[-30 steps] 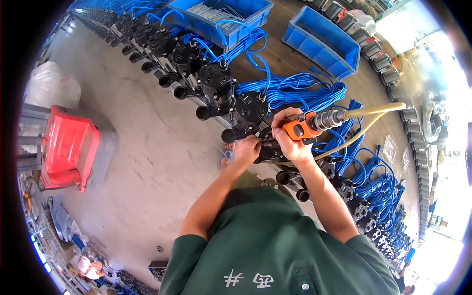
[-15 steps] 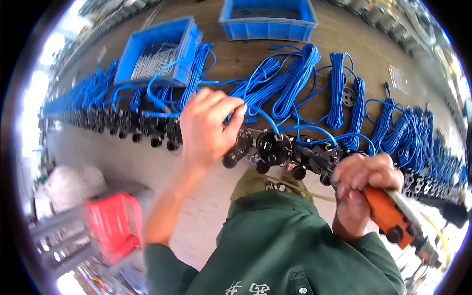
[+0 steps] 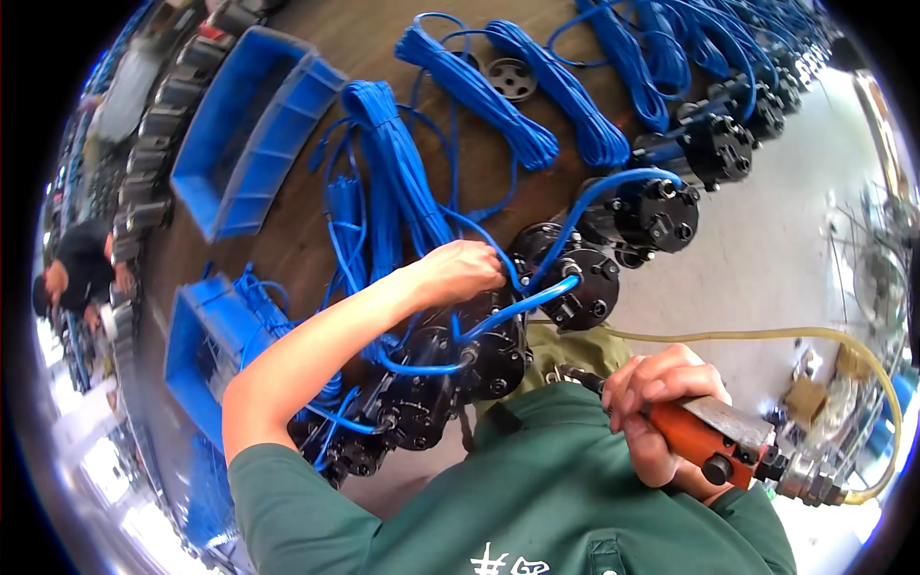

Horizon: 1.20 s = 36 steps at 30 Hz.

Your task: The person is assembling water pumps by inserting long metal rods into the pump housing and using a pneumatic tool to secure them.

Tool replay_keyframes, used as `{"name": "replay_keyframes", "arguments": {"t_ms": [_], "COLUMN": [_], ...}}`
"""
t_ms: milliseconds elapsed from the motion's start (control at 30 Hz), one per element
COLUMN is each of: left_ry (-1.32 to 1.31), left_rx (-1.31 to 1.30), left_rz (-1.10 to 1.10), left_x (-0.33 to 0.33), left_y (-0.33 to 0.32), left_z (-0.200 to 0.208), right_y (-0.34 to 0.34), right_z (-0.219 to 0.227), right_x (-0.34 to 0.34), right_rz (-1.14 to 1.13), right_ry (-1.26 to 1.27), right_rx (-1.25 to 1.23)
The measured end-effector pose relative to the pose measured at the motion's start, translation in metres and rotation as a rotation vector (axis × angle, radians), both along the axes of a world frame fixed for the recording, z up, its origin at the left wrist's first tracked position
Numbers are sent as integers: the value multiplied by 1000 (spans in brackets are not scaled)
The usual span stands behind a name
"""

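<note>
- Wrapping closely around an orange air tool [image 3: 704, 441], the fingers [image 3: 676, 381] of the right hand [image 3: 661, 412] hold it in front of the green shirt [image 3: 537, 489]; its yellowish hose [image 3: 767, 333] loops away.
- Reaching across, the left hand [image 3: 458, 271] has its fingers bent among black pumps [image 3: 589, 292], near blue cables [image 3: 517, 311]; whether they grip anything, I cannot tell.
- Lining the edge of the brown tabletop [image 3: 307, 196], the pumps form a row.
- Lying farther back are cable bundles [image 3: 388, 163], a grey disc [image 3: 511, 80] and a blue crate [image 3: 278, 144].
</note>
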<state>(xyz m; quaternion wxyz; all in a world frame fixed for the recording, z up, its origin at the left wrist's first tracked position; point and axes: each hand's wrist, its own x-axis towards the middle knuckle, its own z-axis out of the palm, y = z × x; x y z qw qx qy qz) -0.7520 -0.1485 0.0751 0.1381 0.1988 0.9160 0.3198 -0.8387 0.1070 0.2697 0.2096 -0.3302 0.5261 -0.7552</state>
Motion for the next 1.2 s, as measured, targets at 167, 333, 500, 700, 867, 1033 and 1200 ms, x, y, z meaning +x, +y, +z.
{"name": "replay_keyframes", "arguments": {"t_ms": [167, 333, 500, 700, 867, 1033, 1200], "left_ry": [-154, 36, 31, 48, 80, 102, 400], "left_rx": [-40, 65, 46, -35, -21, -11, 28], "left_rz": [-105, -75, -86, -124, -112, -95, 424], "left_x": [5, 8, 13, 13, 15, 17, 54], "left_y": [-1, -6, -4, -5, -4, -5, -26], "left_z": [1, -4, -15, -13, -9, -1, 0], "right_y": [-4, -20, -38, -62, -77, -86, -87], "right_z": [2, 3, -2, -26, -44, -52, -43], "right_x": [8, 13, 19, 21, 21, 22, 26], "right_rz": [-76, -32, 59, 182, 274, 322, 335], "right_ry": [35, 79, 159, 263, 376, 447, 528], "right_rx": [110, 99, 133, 126, 143, 147, 237]}}
